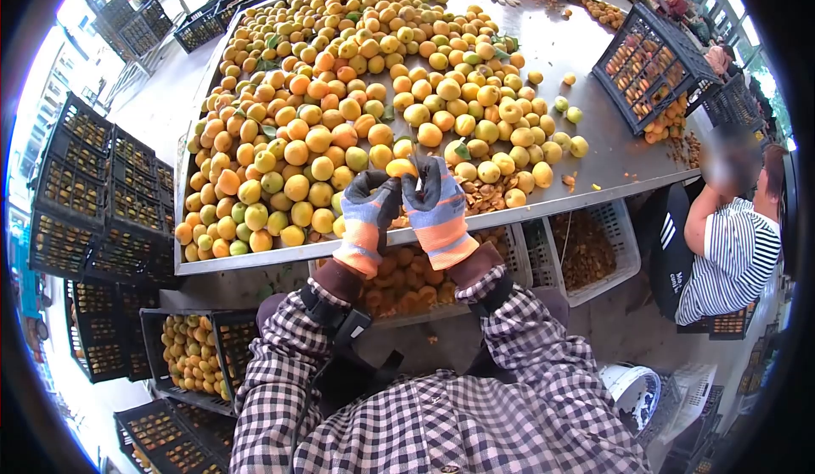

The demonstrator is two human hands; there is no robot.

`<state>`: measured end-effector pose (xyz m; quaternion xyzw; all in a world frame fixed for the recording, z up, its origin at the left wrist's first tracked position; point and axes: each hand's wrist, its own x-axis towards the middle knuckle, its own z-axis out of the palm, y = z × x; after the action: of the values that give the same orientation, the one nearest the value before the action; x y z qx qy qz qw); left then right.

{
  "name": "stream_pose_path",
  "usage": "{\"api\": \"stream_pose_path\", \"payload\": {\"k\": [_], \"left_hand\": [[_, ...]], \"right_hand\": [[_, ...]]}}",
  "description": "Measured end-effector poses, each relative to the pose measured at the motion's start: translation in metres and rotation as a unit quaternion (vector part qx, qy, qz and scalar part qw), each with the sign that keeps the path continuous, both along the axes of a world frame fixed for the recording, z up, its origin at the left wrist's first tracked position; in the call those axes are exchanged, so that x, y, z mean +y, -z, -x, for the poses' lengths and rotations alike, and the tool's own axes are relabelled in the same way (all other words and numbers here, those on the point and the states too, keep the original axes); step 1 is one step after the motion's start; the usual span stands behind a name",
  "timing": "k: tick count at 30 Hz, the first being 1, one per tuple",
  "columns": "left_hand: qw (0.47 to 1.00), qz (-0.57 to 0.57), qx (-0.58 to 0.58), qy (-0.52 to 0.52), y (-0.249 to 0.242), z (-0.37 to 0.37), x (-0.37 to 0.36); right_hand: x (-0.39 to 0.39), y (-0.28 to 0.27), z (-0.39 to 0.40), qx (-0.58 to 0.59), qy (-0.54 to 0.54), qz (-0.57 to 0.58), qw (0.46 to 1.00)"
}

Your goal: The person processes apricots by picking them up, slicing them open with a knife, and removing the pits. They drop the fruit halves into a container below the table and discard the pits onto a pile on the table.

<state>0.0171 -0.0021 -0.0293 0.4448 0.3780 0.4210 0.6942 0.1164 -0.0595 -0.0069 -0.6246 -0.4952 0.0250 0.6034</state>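
Observation:
Both hands wear gloves with dark fingers and orange and grey-blue cuffs. They meet over the near edge of a metal table (543,211). My left hand (371,211) is closed on one side of a yellow-orange fruit (401,168). On its other side my right hand (431,198) is closed too, with a small pale thing, too small to name, between its fingers. Beyond the hands lies a large heap of yellow-orange and greenish fruits (318,140). Fruit pieces (484,195) lie just right of my right hand.
Below the table edge stand a crate of orange fruit pieces (407,274) and a white crate (632,240). Dark crates (93,189) are stacked at the left. A tilted dark crate (649,66) rests on the table's right. A person in a striped shirt (734,249) sits at the right.

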Motion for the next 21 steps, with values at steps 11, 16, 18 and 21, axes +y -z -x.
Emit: {"api": "stream_pose_path", "payload": {"k": [11, 16, 18, 21], "left_hand": [[0.951, -0.277, 0.123, 0.058, 0.003, 0.016, -0.004], [0.992, 0.015, -0.053, 0.114, -0.025, 0.029, 0.022], [0.996, 0.021, -0.012, 0.088, -0.017, 0.030, 0.029], [0.990, -0.014, 0.073, 0.123, -0.022, 0.024, 0.023]], "right_hand": [[-0.006, -0.002, -0.013, -0.100, -0.061, 0.052, 0.992], [0.014, 0.015, -0.058, 0.071, 0.042, 0.087, 0.993], [0.008, 0.013, -0.068, 0.143, -0.008, 0.058, 0.988], [-0.019, -0.027, -0.062, 0.328, -0.055, 0.192, 0.923]]}}
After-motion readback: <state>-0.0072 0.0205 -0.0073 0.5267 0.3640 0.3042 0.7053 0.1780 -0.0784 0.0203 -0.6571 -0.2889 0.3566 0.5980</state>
